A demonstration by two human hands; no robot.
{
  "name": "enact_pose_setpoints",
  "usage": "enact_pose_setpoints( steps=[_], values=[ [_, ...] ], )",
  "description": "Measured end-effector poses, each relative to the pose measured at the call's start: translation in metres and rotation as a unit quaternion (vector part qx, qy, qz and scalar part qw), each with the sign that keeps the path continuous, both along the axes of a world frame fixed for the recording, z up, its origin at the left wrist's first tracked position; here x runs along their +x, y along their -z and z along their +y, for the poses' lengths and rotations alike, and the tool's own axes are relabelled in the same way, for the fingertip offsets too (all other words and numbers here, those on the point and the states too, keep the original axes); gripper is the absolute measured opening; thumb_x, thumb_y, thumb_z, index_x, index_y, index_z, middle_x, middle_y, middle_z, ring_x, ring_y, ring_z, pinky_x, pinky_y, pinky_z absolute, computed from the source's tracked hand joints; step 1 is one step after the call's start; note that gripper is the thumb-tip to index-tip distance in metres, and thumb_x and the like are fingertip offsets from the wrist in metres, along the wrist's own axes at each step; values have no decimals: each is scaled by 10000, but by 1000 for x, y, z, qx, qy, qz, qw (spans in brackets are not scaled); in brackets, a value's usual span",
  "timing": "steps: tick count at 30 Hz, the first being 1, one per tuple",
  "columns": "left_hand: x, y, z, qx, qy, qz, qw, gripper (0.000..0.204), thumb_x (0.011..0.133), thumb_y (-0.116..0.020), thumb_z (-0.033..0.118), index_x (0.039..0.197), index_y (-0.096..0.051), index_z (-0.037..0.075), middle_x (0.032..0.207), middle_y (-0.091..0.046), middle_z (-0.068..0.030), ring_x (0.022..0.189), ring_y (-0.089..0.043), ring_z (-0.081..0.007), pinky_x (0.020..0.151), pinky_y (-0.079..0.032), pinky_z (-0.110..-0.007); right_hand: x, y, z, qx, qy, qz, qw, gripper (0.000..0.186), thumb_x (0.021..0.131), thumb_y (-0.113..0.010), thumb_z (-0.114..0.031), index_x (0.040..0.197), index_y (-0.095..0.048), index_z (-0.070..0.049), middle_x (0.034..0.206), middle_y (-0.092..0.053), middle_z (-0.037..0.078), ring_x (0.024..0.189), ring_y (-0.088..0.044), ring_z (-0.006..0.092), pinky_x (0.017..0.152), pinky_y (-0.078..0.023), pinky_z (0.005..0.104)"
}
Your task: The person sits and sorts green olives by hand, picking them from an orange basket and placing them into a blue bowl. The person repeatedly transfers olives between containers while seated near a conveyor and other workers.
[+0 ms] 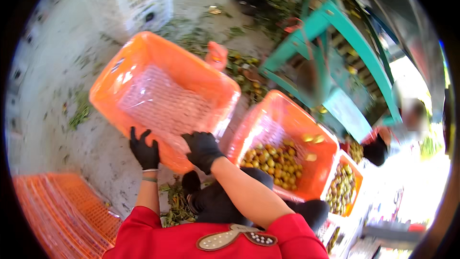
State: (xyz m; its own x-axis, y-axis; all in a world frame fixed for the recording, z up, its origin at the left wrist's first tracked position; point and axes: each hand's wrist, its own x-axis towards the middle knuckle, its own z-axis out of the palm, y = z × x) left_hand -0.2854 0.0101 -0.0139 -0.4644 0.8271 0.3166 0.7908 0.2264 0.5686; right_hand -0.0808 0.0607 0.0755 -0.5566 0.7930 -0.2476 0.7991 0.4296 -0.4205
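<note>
Here, left fingers [134, 142] splay and right fingers [193, 141] grip an orange crate [196, 62] over leaf-strewn grey floor [52, 84]

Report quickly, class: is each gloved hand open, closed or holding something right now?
Left hand: open, fingers spread, against or just beside the lined orange crate.
Right hand: closed over that crate's near rim.

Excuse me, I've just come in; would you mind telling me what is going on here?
A person in a red top has both black-gloved hands, left hand and right hand, at the near edge of an orange basket lined with clear plastic. To its right, a second lined basket is partly filled with small, round, yellow-brown fruit. More orange baskets are at the lower left.
</note>
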Motion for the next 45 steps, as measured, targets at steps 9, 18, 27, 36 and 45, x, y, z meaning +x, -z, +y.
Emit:
enact_pose_setpoints(
  steps=[9, 18, 27, 36, 45],
  values=[
    [-12, 12, 5, -10, 19, 36, 999, 350, 659, -591, 69, 1004, -650, 73, 1379, -390, -236, 1263, -412, -355, 1010, -376, -400, 56, -119, -60, 321, 82, 278, 901, 490, 711, -630, -99, 1189, -524, -101, 1026, -559, 114, 978, -522, 302, 899, -392, 431],
    [-24, 9, 14, -160, -18, 111, 981, 460, 750, -620, 315, 1185, -578, 168, 1411, -354, -149, 1203, -408, -476, 942, -397, -533, 345, -149, -306, 466, 552, 114, 682, 535, 799, -629, 18, 1301, -447, -20, 1109, -577, 110, 988, -574, 211, 873, -459, 322],
    [138, -43, 89, -44, 411, -205, 887, 445, 841, -653, 150, 1234, -514, -5, 1229, -546, -182, 1175, -498, -289, 985, -388, -357, 414, -3, -405, 313, 714, 151, 608, 443, 813, -603, -15, 1246, -516, -46, 944, -607, 103, 843, -590, 194, 787, -480, 306],
    [488, 11, -3, -311, 812, 16, 494, 285, 829, -593, 271, 1054, -660, 110, 1072, -626, -96, 989, -589, -278, 883, -453, -376, 449, 75, -265, 191, 560, 127, 796, 231, 810, -626, -203, 1032, -638, -140, 870, -635, 126, 761, -626, 294, 641, -501, 381],
    [548, 105, -59, -220, 800, 241, 504, 359, 926, -402, 326, 1264, -522, 344, 1443, -352, -59, 1354, -272, -302, 1036, -136, -654, 459, 38, -266, 43, 511, -29, 858, 287, 779, -625, -312, 987, -649, -116, 839, -634, 117, 731, -624, 307, 622, -494, 410]
  ],
)
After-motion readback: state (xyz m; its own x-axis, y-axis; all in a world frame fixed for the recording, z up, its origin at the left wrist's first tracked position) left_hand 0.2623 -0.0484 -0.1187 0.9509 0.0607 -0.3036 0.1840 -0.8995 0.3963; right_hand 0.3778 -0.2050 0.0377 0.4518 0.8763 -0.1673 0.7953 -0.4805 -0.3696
